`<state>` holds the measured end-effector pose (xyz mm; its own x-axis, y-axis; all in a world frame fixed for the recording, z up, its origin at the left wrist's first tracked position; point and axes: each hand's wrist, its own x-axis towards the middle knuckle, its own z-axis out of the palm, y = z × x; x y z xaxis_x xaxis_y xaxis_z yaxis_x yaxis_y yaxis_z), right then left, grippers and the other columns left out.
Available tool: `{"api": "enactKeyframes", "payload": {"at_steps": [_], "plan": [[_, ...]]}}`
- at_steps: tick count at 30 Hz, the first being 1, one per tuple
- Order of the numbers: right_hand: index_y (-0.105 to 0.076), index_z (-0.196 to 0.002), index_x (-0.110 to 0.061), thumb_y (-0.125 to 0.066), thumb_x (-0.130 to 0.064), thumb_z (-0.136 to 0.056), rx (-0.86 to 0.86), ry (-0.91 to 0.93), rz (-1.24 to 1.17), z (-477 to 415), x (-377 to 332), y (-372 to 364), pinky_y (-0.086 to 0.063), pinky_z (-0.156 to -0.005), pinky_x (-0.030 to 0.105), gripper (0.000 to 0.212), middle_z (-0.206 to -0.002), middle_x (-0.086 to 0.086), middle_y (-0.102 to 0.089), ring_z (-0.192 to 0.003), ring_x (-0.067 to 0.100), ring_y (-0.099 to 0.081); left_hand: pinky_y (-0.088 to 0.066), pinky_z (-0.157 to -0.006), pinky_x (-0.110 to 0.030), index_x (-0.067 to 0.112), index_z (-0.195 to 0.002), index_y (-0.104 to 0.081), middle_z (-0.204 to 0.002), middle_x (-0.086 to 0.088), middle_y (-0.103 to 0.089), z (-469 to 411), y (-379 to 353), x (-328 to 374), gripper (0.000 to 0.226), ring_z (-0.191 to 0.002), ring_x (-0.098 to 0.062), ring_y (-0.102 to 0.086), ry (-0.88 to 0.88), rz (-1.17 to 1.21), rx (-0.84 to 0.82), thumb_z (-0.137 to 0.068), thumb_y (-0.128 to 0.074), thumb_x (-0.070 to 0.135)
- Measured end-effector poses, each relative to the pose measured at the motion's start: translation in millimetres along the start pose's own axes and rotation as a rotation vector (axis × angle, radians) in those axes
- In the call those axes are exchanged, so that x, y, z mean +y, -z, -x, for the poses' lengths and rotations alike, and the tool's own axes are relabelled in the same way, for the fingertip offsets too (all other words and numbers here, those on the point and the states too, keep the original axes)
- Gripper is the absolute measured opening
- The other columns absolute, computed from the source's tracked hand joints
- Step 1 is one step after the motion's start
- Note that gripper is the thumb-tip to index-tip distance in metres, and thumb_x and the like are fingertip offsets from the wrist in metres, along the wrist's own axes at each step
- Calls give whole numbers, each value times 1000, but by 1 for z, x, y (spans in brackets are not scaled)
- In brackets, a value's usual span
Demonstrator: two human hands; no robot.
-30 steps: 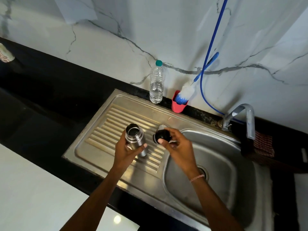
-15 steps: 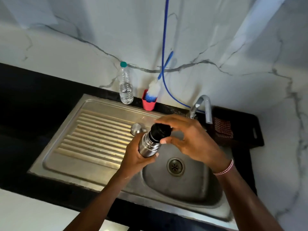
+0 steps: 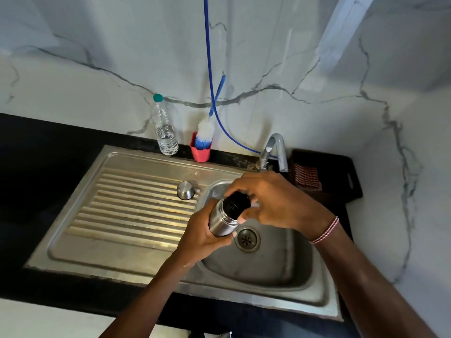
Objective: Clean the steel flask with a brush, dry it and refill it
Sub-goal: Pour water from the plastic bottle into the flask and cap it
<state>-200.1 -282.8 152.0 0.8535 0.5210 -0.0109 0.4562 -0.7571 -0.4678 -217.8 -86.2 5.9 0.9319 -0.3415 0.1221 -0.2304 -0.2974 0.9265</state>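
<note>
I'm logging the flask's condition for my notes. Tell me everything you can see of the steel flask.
The steel flask is a cylinder of shiny metal with a ringed neck. It is tilted, mouth up and to the right, above the sink basin. The left hand grips its body; the right hand curls round the black stopper at its mouth.

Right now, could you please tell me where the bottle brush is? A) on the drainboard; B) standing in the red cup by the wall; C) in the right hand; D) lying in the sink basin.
B: the bottle brush stands bristles-down in the red cup behind the sink.
</note>
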Motion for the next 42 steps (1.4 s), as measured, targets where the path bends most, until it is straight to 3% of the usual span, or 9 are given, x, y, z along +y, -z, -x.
{"api": "enactKeyframes", "payload": {"at_steps": [5,10,14,18,21,28,31,36,42], "plan": [[-64,-97,-30,-84,-51,-70,-4,-91,69,4,-6,-5,-56,-72,35,39,-83,-8,-68,-78,11,-61,-58,-81,-34,33,-126,-57,-109,13,-73,7,-2,1,68,-99,-13,-72,-15,-32,-18,-70,-93,19],[-44,-75,-32,-63,-79,-73,46,-271,116,8,-5,-20,-55,-60,37,50,-64,-12,-51,-64,11,-52,-59,-81,-39,30,-125,-58,-108,9,-74,12,-3,3,65,-98,-16,-73,-26,-26,-20,-70,-92,18],[-50,-88,-33,-57,-87,-70,63,-290,130,12,-4,-25,-54,-65,34,57,-74,-12,-57,-72,14,-57,-58,-83,-44,30,-126,-58,-110,8,-74,11,-1,1,63,-100,-17,-72,-3,-24,-36,-71,-90,25],[-54,-136,-38,-80,-62,-71,-107,-163,-45,14,-5,-15,-51,-92,26,74,-124,-13,-64,-112,9,-58,-58,-79,-44,32,-124,-58,-107,10,-74,10,3,-1,64,-95,-15,-72,39,-50,-51,-69,-89,31],[-63,-130,-32,-84,-39,-77,-61,-83,52,13,-7,-19,-48,-87,20,57,-118,-12,-64,-107,9,-58,-58,-76,-38,35,-122,-59,-103,13,-74,10,5,1,65,-91,-10,-72,41,-75,-74,-66,-91,30],[-68,-122,-28,-89,-15,-71,-53,-2,-11,15,-5,-21,-30,-87,-4,57,-120,-15,-64,-110,-1,-53,-57,-76,-29,36,-119,-61,-103,14,-75,11,10,0,66,-90,-11,-72,56,-65,-113,-65,-95,18],[-68,-120,-31,-87,-25,-74,-20,-31,27,16,-6,-24,-37,-84,2,51,-115,-16,-65,-102,-4,-53,-57,-77,-31,38,-120,-60,-103,15,-74,13,9,0,67,-91,-9,-72,65,-87,-118,-64,-94,25],[-64,-97,-30,-72,-59,-72,-28,-251,141,17,-11,-28,-56,-62,33,39,-84,-7,-64,-76,14,-59,-57,-74,-33,36,-118,-60,-99,17,-73,16,5,1,61,-88,-5,-71,72,-161,-139,-65,-91,38],[-65,-76,-13,-24,-91,-79,-4,-406,243,14,-9,-44,-58,-66,39,88,-69,2,-63,-64,19,-61,-54,-69,-19,47,-113,-55,-94,22,-71,18,2,4,61,-82,2,-68,71,-249,-131,-62,-87,49]]}}
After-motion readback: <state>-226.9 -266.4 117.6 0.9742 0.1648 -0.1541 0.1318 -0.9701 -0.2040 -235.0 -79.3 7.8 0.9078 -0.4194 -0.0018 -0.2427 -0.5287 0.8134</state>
